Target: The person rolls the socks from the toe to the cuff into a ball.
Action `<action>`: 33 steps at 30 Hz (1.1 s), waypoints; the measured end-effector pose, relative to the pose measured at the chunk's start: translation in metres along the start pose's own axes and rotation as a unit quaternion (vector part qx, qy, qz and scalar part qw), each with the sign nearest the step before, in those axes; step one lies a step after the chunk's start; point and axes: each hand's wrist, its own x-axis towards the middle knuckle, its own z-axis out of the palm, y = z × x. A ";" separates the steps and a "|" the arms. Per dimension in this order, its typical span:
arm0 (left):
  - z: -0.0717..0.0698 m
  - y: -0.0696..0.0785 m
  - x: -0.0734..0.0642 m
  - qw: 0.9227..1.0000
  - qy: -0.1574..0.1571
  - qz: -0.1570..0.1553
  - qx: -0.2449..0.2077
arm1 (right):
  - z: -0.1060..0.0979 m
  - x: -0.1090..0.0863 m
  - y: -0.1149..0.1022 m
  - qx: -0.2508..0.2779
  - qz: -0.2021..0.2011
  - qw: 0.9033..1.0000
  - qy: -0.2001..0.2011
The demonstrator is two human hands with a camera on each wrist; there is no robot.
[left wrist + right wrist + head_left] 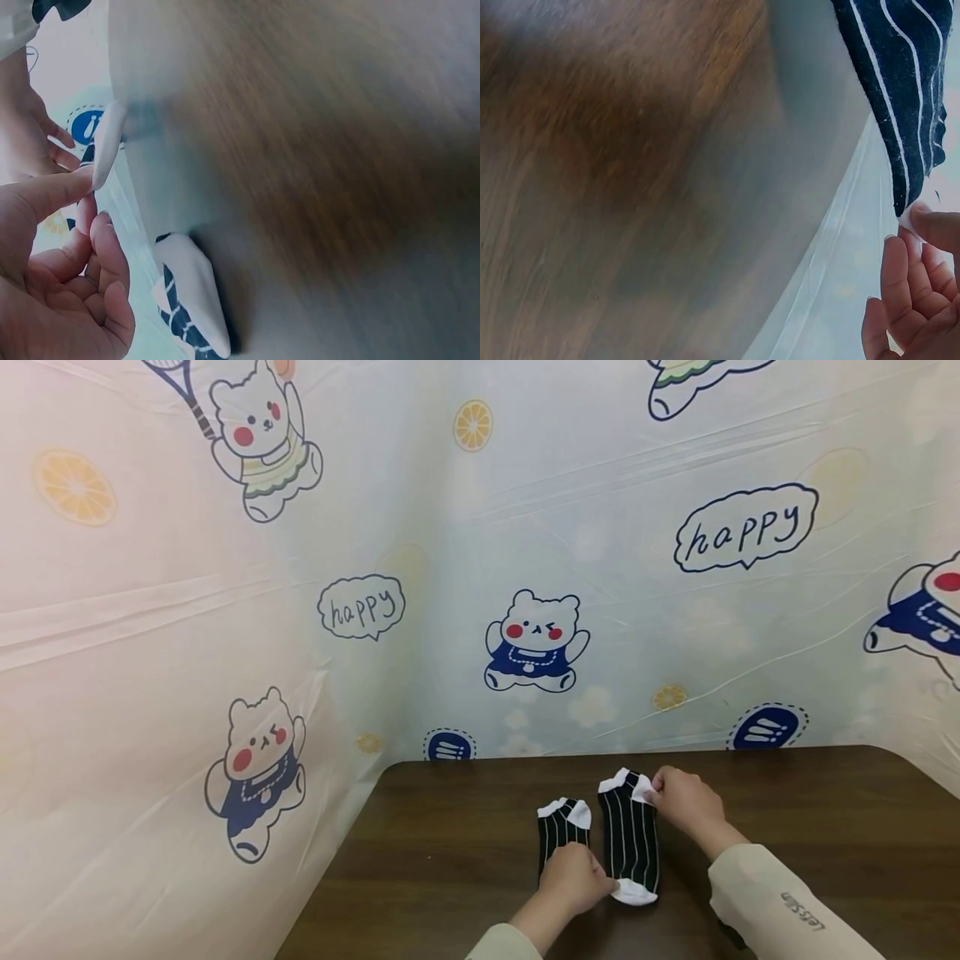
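Observation:
A black sock (631, 835) with thin white stripes and white cuff, heel and toe is stretched out over the table. My left hand (572, 878) pinches its white toe, which shows edge-on as a white sock end (109, 144) in the left wrist view. At the far end my right hand (686, 799) pinches the white part beside the cuff. Striped cloth of the sock (900, 90) hangs from that thumb and finger in the right wrist view. A matching second sock (561, 829) lies just left of it, its lower part hidden behind my left hand.
Both socks are over a dark brown wooden table (442, 860) with rounded far corners. A pale curtain (420, 677) printed with bears and orange slices hangs behind it and along the left. Something dark (731, 935) shows partly beneath the right sleeve.

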 end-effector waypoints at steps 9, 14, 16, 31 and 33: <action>-0.012 -0.010 -0.007 0.999 0.007 0.014 -0.036 | 0.011 0.002 -0.013 0.008 -0.017 1.000 0.014; -0.017 -0.017 -0.009 0.999 0.014 0.006 -0.037 | 0.017 0.003 -0.019 0.010 -0.017 1.000 0.015; -0.018 -0.020 -0.010 0.999 0.017 0.004 -0.039 | 0.019 0.003 -0.022 0.011 -0.019 1.000 0.016; -0.031 -0.035 -0.015 0.998 0.016 0.003 -0.060 | 0.035 0.006 -0.040 0.006 -0.041 0.999 0.012; -0.032 -0.037 -0.016 0.998 0.015 0.003 -0.060 | 0.037 0.006 -0.042 0.008 -0.043 0.999 0.009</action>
